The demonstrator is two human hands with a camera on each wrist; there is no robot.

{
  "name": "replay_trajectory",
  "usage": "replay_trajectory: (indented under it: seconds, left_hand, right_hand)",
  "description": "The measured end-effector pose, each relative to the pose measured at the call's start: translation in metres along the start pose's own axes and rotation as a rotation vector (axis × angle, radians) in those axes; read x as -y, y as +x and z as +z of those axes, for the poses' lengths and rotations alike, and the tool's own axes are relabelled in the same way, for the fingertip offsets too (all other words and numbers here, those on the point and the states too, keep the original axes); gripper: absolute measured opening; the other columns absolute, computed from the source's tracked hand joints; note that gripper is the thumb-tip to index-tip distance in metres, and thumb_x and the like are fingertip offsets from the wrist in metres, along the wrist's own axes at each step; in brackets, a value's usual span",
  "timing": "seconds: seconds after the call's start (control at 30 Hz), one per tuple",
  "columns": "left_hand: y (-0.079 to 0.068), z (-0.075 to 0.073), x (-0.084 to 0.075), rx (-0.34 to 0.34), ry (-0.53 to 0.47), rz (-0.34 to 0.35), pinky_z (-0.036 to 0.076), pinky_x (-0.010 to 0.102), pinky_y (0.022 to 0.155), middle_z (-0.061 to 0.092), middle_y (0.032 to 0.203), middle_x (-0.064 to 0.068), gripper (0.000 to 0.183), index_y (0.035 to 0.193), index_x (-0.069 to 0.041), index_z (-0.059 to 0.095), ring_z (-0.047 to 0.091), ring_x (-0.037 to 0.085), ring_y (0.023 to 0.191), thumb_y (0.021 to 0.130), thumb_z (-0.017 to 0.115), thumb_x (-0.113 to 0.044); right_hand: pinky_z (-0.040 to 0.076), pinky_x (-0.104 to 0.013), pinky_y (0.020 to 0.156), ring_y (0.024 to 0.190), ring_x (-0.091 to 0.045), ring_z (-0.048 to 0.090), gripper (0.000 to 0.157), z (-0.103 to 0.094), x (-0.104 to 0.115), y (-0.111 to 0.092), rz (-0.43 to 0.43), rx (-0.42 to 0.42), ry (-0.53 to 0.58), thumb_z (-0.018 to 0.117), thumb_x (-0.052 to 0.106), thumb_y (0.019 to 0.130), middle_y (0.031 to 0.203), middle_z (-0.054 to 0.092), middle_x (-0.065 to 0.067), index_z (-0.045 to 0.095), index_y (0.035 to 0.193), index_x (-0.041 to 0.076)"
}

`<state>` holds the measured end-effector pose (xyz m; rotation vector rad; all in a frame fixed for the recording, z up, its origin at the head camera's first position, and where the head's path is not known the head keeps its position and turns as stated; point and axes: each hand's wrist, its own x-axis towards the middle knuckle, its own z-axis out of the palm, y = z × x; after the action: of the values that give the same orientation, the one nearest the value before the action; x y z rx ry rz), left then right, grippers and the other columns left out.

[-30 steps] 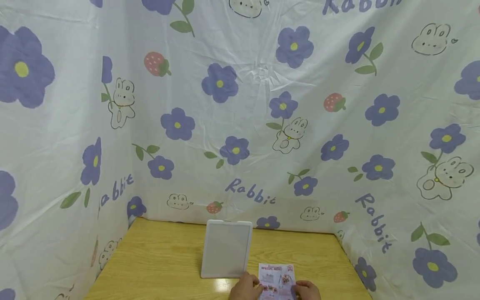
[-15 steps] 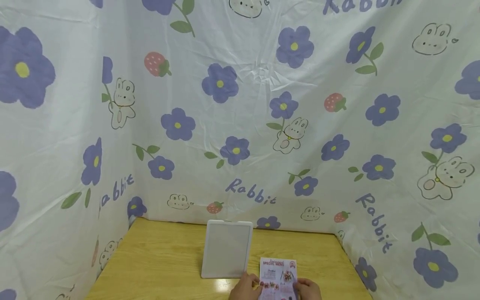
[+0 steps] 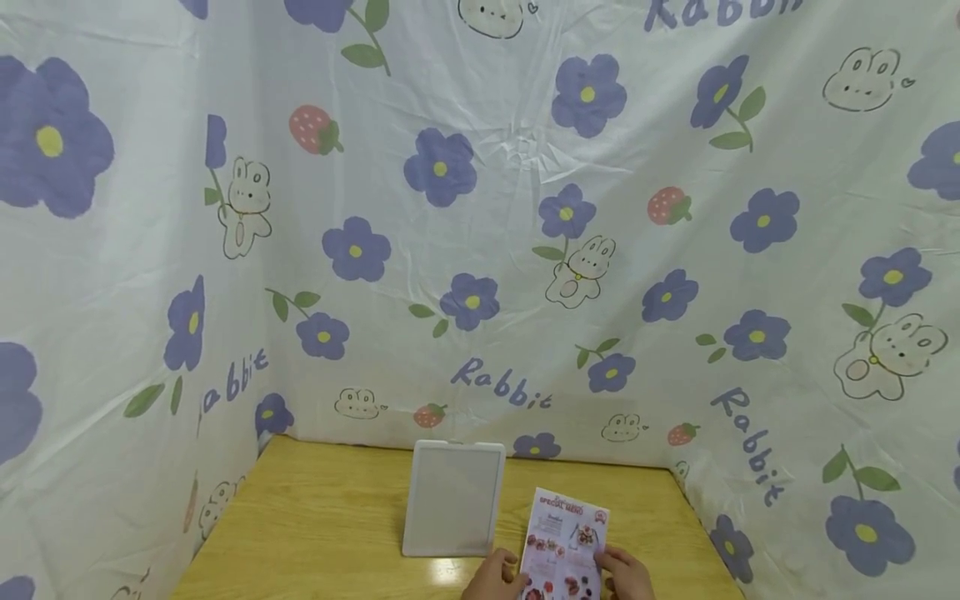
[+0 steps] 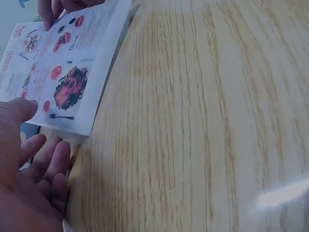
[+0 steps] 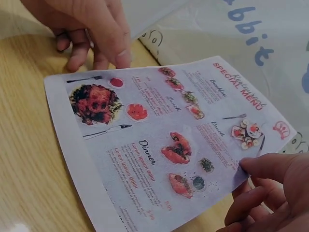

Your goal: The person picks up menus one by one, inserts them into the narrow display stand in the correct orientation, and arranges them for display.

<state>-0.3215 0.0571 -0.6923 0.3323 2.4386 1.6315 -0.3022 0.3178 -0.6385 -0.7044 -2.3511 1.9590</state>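
A printed menu sheet (image 3: pixel 564 546), headed "Special Menu" with food pictures, is tilted up in front of me. My left hand (image 3: pixel 495 575) is at its left edge; in the left wrist view the thumb (image 4: pixel 24 110) lies over the sheet and the other fingers are below it. On the opposite edge my right hand (image 3: pixel 626 573) pinches the menu (image 5: pixel 159 135), thumb on the printed face and fingers (image 5: pixel 246 200) behind. Just beyond my left hand, a white-framed blank panel (image 3: pixel 453 500) stands on the table.
The yellow wood-grain table (image 3: pixel 322 517) spreads under the hands and panel. White cloth (image 3: pixel 480 250) printed with purple flowers, rabbits and strawberries hangs behind and along both sides.
The menu has risen and shifted right, tilting clockwise, so more of its face shows. My right hand has moved slightly up and right with it; my left hand has barely moved.
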Motion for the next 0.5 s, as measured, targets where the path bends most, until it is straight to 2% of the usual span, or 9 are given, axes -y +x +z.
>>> replay_trajectory:
  seconds: [0.13,0.33,0.5]
  left_hand:
    - [-0.002,-0.005,-0.004,0.058,-0.059,-0.024,0.054,0.045,0.073,0.07,0.089,0.001,0.025,0.107,-0.007,0.069,0.065,0.019,0.079,0.102,0.073,-0.031]
    - [-0.003,-0.014,-0.005,0.083,-0.133,0.049,0.052,0.035,0.07,0.068,0.085,-0.001,0.016,0.099,-0.006,0.07,0.061,0.013,0.078,0.102,0.069,-0.021]
    - [-0.004,-0.016,-0.004,0.065,-0.156,0.101,0.05,0.029,0.067,0.066,0.084,-0.002,0.011,0.095,-0.007,0.067,0.058,0.008,0.075,0.101,0.068,-0.015]
  right_hand:
    - [0.041,-0.026,0.057,0.062,-0.013,0.05,0.047,-0.001,0.006,-0.002,-0.013,-0.003,0.039,0.072,0.014,0.099,0.091,0.069,0.001,0.06,0.136,-0.013]
    - [0.039,-0.027,0.057,0.061,-0.012,0.047,0.048,0.001,0.012,-0.003,-0.003,0.01,0.079,0.073,0.017,0.1,0.094,0.067,0.0,0.06,0.137,-0.011]
    - [0.039,-0.026,0.056,0.058,-0.009,0.044,0.048,0.002,0.012,-0.003,-0.014,0.043,0.179,0.072,0.019,0.103,0.099,0.07,0.001,0.059,0.139,-0.01]
